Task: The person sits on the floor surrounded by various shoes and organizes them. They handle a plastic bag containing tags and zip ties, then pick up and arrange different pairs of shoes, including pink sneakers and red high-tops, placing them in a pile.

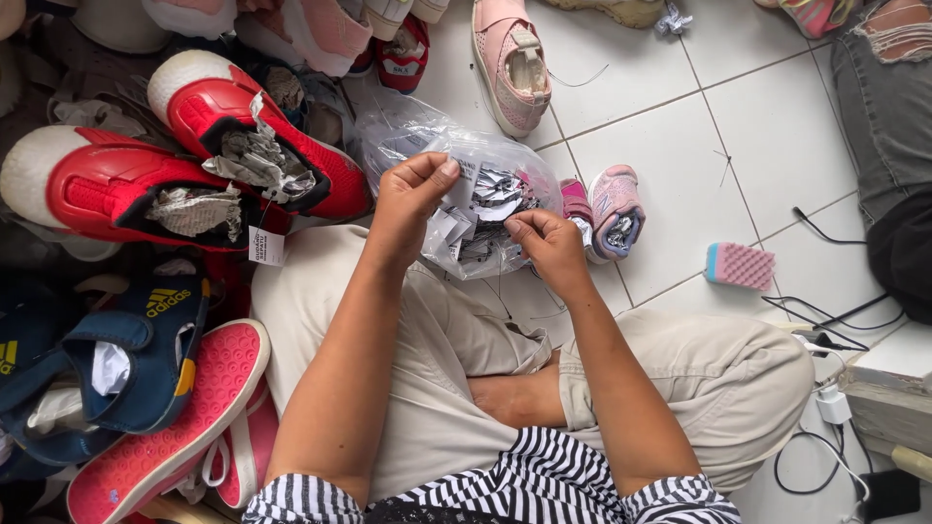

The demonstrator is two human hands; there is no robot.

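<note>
Here, the person is sitting cross-legged on the white tiled floor, and both forearms are reaching forward over the beige trousers. The left hand is pinching a small paper tag between thumb and fingers at the mouth of a clear plastic bag. The right hand is pressing its fingertips together on the lower edge of the same bag, which is lying just in front of the knees and holding many grey and white tags. Just beside the bag, a pair of small pink shoes is resting on the floor. To the left, two red shoes stuffed with paper are lying in a pile. Farther right, a pink sponge is sitting well apart.
</note>
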